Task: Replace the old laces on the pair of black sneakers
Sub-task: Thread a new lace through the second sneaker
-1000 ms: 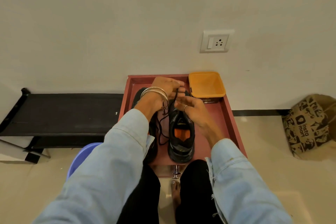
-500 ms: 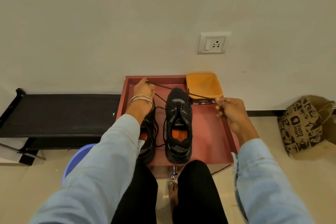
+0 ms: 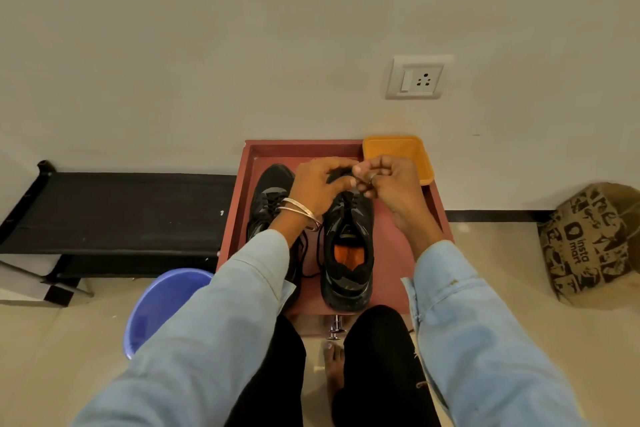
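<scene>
We've got both hands, left (image 3: 317,184) and right (image 3: 388,180), pinching the lace (image 3: 337,173) together over the right-hand sneaker (image 3: 348,253)'s toe; shoe runs lengthwise away from us, between our arms.

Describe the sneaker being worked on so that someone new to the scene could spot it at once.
Below the wall socket a red tray lies on the floor against the wall. Two black sneakers stand in it; the one meant is the right-hand sneaker, orange insole showing, both hands meeting over its toe.
</scene>
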Tool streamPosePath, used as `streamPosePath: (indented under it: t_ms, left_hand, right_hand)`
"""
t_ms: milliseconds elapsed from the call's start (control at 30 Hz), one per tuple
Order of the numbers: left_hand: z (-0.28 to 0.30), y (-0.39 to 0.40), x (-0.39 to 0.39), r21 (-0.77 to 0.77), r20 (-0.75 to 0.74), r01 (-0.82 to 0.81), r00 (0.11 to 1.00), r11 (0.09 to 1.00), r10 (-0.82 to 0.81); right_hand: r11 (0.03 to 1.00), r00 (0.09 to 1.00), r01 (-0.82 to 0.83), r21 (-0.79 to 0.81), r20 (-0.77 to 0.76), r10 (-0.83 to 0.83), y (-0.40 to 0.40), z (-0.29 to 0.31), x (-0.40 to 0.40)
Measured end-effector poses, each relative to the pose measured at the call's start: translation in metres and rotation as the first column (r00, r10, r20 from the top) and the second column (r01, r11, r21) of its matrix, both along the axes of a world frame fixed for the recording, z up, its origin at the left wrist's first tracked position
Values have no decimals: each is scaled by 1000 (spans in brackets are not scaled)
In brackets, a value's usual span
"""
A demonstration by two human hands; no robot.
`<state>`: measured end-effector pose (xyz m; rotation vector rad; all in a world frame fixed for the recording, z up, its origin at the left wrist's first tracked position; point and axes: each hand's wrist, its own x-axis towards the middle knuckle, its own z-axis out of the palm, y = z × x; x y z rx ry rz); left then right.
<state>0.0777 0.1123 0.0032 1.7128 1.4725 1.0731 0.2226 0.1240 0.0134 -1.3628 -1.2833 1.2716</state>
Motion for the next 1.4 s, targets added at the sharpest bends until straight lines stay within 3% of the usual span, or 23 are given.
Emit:
streamPosePath:
  t_ms: [67, 167, 300, 400, 467, 533, 600, 867, 1100, 1233, 1400]
  left_hand:
    - [-3, 2, -1, 0, 119, -44, 992, 999, 43]
    - [-12, 2, -3, -25, 170, -61, 983, 998, 64]
    - [-27, 3, -5, 16, -48, -161, 986, 987, 162]
    - [-39, 5, -3, -110, -293, -167, 947, 980, 129]
    - [-49, 5, 3, -220, -334, -191, 936, 957, 110]
    - [-60, 4, 11, -289, -313, -195, 944, 937, 100]
    - [-71, 4, 19, -304, -347, -204, 934, 931, 91]
    - [-78, 0, 36, -232, -551, -300, 825, 926, 129]
    - [-80, -2, 40, -111, -706, -205, 705, 972, 68]
    - [-86, -2, 41, -199, -540, -289, 829, 936, 141]
    - [-89, 0, 40, -307, -423, -286, 896, 908, 139]
  right_hand:
    - [999, 999, 32, 0, -28, -32, 1, -1, -3]
    - [1000, 999, 14, -28, -43, -15, 2, -9, -2]
    - [993, 1000, 8, -118, -26, -11, 0, -35, 4]
    - [984, 953, -1, -180, 298, 56, -1, -58, 7]
    - [969, 811, -93, -228, 548, 206, -5, -66, 7]
    - [962, 709, -165, -218, 652, 269, -10, -70, 4]
    - [974, 693, -163, -156, 684, 226, -13, -73, 3]
    - [988, 705, -139, -73, 693, 150, -15, -76, 9]
    - [990, 718, -128, -57, 683, 132, -17, -77, 10]
    - [985, 735, -156, -78, 657, 168, -16, -75, 12]
    - [973, 808, -195, -126, 542, 233, -16, -74, 21]
